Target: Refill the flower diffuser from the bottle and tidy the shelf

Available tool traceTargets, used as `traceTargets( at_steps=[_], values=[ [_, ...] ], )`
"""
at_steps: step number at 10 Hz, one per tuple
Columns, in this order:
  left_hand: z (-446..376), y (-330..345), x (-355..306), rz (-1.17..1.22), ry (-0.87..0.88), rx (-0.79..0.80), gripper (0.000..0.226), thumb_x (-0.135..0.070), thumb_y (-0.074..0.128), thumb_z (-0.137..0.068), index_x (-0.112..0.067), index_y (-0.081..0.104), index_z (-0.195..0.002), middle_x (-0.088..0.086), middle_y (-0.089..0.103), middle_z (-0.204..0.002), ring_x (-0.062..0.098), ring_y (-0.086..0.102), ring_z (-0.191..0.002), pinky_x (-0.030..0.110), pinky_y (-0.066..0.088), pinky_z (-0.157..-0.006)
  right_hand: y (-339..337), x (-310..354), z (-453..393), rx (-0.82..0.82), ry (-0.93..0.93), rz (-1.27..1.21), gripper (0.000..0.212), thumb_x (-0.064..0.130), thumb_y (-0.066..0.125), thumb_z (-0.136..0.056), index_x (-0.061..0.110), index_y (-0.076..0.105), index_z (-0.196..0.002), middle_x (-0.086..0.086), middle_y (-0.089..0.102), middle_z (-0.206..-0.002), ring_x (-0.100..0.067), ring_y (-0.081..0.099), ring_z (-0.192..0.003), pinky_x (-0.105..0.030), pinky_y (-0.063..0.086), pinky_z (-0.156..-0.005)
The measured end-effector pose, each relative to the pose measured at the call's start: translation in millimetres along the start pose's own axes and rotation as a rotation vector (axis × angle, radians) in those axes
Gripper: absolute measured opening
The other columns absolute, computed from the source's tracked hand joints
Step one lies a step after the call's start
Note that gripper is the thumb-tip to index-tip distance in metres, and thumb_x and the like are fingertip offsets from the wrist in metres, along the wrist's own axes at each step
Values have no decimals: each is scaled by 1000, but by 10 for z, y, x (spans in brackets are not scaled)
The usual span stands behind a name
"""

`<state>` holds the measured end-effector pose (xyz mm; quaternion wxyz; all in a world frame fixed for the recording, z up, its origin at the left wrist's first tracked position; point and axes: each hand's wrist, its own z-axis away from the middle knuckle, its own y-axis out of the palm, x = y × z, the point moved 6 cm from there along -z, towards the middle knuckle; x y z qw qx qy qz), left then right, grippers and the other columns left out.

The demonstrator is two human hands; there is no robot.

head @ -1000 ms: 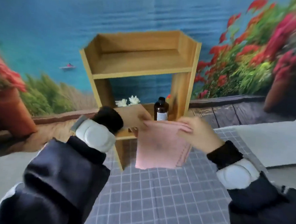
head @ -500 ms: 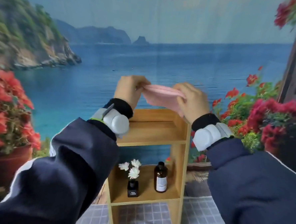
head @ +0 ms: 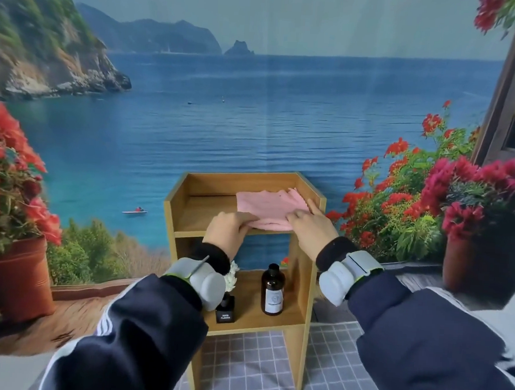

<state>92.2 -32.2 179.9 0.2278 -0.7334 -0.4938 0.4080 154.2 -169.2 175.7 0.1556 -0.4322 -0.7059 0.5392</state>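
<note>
Head view. Your left hand and right hand both rest on a pink cloth lying on the top tier of a small wooden shelf. The left hand pinches the cloth's near-left edge, fingers curled over the fabric at the tier's front lip. The right hand presses the cloth's right part, fingers mostly straight and close together, beside the shelf's right wall. The cloth lies rumpled, covering the right part of the tier; the left part shows bare wood.

On the lower tier stand 2 items, apart from each other: a brown bottle, upright and capped, toward the right, and the flower diffuser, a small black vessel with white blooms, toward the left, partly hidden behind your left wrist. The shelf stands on a surface covered by a grey checked mat. A seaside backdrop with red flowers hangs behind the shelf.
</note>
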Motion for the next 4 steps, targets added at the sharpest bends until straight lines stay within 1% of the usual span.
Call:
traceTargets(
  at_steps=[1,2,3,4],
  values=[
    [-48,3,24,26,-27,21,28,-4,52,-86,-14,66,-108,10,69,-112,30,62,-104,39,49,-92,92,-16,-87,31,-5,-26,37,-2,40,-78,8,50,-112,-11,63,-111,-28,56,-107,-38,10,-118],
    [-41,24,40,49,-60,133,30,-8,56,-85,-13,62,-114,9,65,-120,26,57,-113,30,43,-97,110,-22,-51,80,25,-88,38,2,38,-80,5,47,-117,-14,58,-117,-29,51,-113,-41,11,-118],
    [9,-2,103,213,-92,301,44,-22,57,-88,-17,47,-130,3,53,-134,18,47,-124,20,31,-98,17,12,95,41,39,-245,37,8,35,-89,4,41,-125,-16,48,-132,-30,42,-124,-42,20,-116],
    [1,-146,250,426,-172,350,47,-35,53,-89,-24,40,-133,-3,54,-129,13,48,-120,27,34,-102,-187,-41,236,-45,147,-689,36,12,37,-95,6,41,-130,-14,43,-140,-27,44,-125,-37,35,-109]
  ],
)
